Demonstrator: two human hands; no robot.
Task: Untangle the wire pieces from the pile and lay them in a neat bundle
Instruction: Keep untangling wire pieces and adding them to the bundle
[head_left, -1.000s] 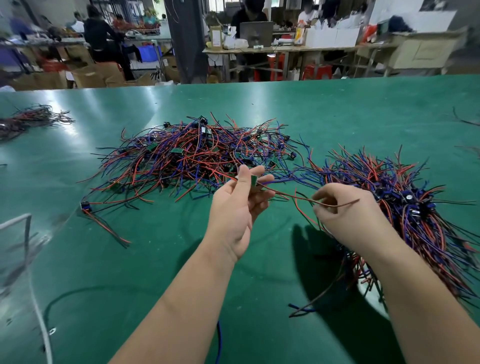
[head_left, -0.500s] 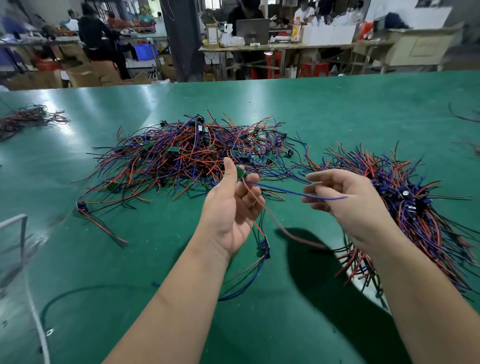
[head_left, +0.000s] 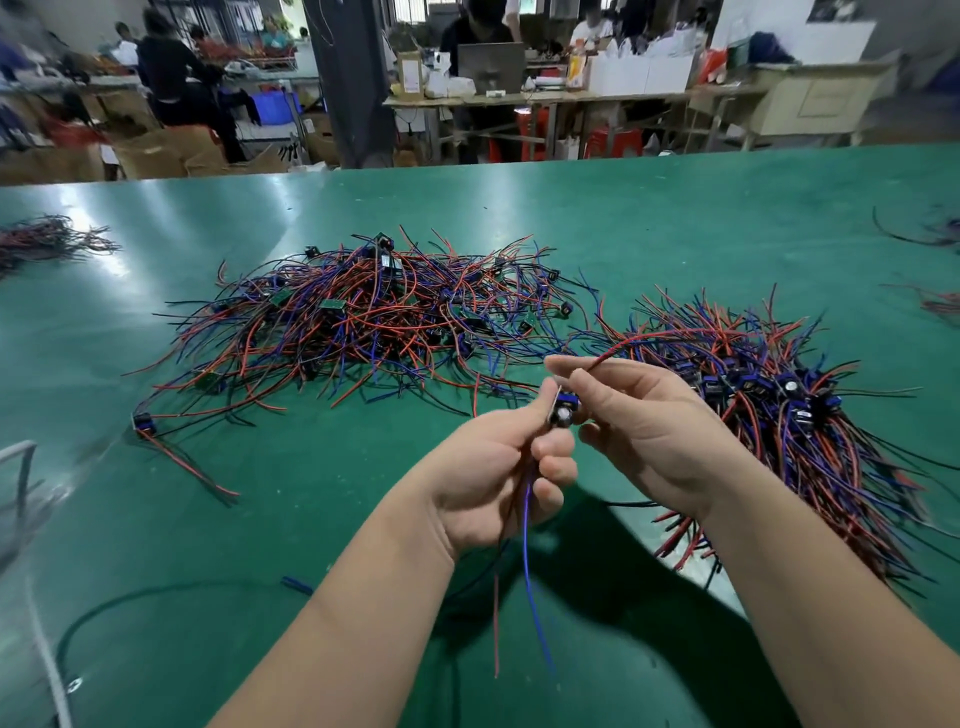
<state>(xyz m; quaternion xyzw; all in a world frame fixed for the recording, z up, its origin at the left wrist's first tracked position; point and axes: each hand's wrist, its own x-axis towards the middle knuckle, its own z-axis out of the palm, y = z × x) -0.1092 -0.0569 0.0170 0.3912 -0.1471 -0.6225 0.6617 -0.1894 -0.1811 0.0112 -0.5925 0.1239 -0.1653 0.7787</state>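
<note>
Both hands meet above the green table (head_left: 649, 218), just in front of the gap between 2 masses of wire. The left hand (head_left: 493, 467) has its fingers curled round 1 wire piece (head_left: 565, 410), with the thumb and forefinger pinching its small blue and black module at the top of the fist. A blue lead (head_left: 529, 571) and a red lead (head_left: 496, 629) hang from the bottom of that fist, clear of the table and side by side. The right hand (head_left: 644, 431) sits just beside the left, its fingertips touching the module; its thumb and forefinger pinch a red wire (head_left: 654, 339) that arcs up and away to the right over the bundle (head_left: 789, 415), while the other fingers are loosely curled. The bundle lies to the right of the hands, its red, blue and black wires running roughly the same way and its blue modules gathered near its middle. The tangled pile (head_left: 374, 322) lies beyond the left hand, well spread, with small green boards showing among the strands. A lone piece (head_left: 143, 420) rests at the pile's near left edge, its red lead trailing toward the person. A smaller bunch of wires (head_left: 47, 241) lies at the far left of the table. Beyond the table stand blurred people, cartons and a laptop (head_left: 491, 65) on a bench.
</note>
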